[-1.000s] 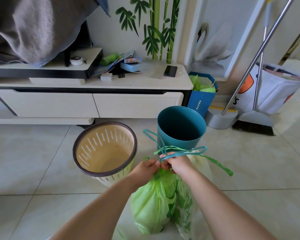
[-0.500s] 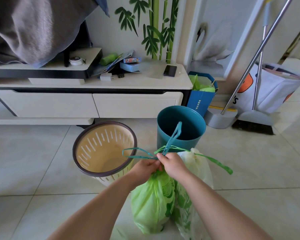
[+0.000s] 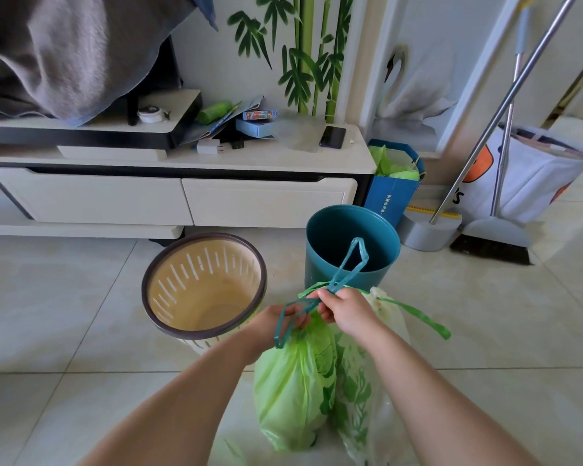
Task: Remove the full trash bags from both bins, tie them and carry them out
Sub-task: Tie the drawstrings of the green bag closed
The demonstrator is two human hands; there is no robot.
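A full light-green trash bag hangs in front of me, and a paler leaf-printed bag hangs to its right. My left hand pinches the green bag's neck and a teal drawstring loop. My right hand grips the drawstrings above the neck; another teal loop sticks up from it and a green strap trails right. Behind stand the beige slotted bin and the teal bin, both without bags.
A white TV cabinet runs along the wall. To its right sit a blue paper bag, a dustpan, a broom and a white cloth bag. Tiled floor lies all around.
The teal loop that stuck out to the left has dropped down over my left hand. The upright loop stays above my right hand. Both hands have stayed at the bag's neck.
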